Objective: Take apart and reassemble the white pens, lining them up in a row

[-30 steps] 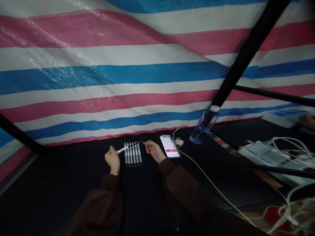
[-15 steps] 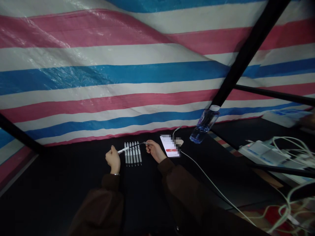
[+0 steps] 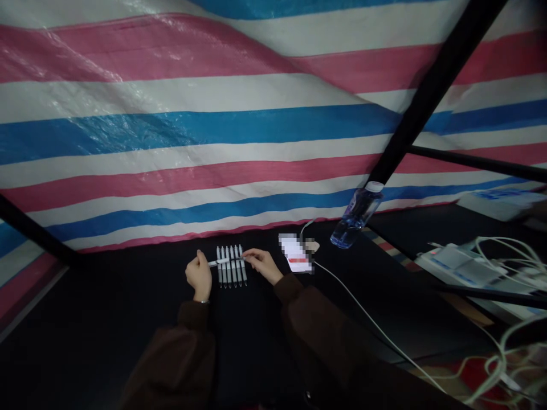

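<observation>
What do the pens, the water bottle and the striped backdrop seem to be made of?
The pens look like pale plastic, too small to be sure. The water bottle looks like clear thin plastic, given its see-through wall and white cap. The striped tarpaulin looks like woven plastic, with creases and shiny patches.

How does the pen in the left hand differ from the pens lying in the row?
The pen in the left hand is held up, while the row of pens lies flat on the black surface. The held pen runs crosswise over the row; the row's pens sit side by side. Both look white-barrelled.
</observation>
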`<action>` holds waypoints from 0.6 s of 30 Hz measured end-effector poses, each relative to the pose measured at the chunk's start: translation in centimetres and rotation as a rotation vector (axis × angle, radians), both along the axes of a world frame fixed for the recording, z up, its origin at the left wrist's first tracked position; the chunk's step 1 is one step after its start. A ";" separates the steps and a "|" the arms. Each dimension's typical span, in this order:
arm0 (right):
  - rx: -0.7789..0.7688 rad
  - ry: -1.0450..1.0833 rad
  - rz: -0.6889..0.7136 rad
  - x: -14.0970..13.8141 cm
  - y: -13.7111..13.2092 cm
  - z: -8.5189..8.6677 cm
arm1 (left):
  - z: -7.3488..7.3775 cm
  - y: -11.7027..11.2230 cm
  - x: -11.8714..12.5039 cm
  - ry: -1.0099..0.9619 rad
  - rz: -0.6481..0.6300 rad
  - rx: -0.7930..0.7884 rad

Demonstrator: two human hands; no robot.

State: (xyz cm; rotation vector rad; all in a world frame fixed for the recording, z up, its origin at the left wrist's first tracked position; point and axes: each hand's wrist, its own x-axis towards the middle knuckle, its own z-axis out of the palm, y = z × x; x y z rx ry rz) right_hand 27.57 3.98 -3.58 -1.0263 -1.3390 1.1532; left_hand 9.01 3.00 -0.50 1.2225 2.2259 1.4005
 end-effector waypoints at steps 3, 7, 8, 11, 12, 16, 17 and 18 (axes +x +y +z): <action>0.152 -0.153 -0.005 -0.3 -0.2 -0.3 | 0.0 0.0 0.2 0.002 -0.046 0.043; 0.185 -0.271 -0.027 -0.5 -0.4 -0.5 | -0.3 0.1 0.2 0.010 -0.109 0.095; 0.185 -0.283 -0.042 -0.5 -0.5 -0.5 | -0.4 0.2 0.2 0.008 -0.110 0.101; 0.183 -0.261 -0.089 -0.6 -0.6 -0.2 | -0.7 0.4 -0.1 -0.038 -0.091 0.120; 0.169 -0.221 -0.097 -0.6 -0.6 0.0 | -0.8 0.5 -0.2 -0.077 -0.081 0.133; -0.064 0.123 -0.124 0.1 -0.2 0.7 | -1.0 1.1 -0.5 -0.410 -0.006 0.174; -0.153 0.253 -0.148 0.4 0.0 0.8 | -1.0 1.2 -0.5 -0.504 0.013 0.178; -0.224 0.395 -0.171 0.7 0.2 0.9 | -0.9 1.2 -0.6 -0.579 0.022 0.183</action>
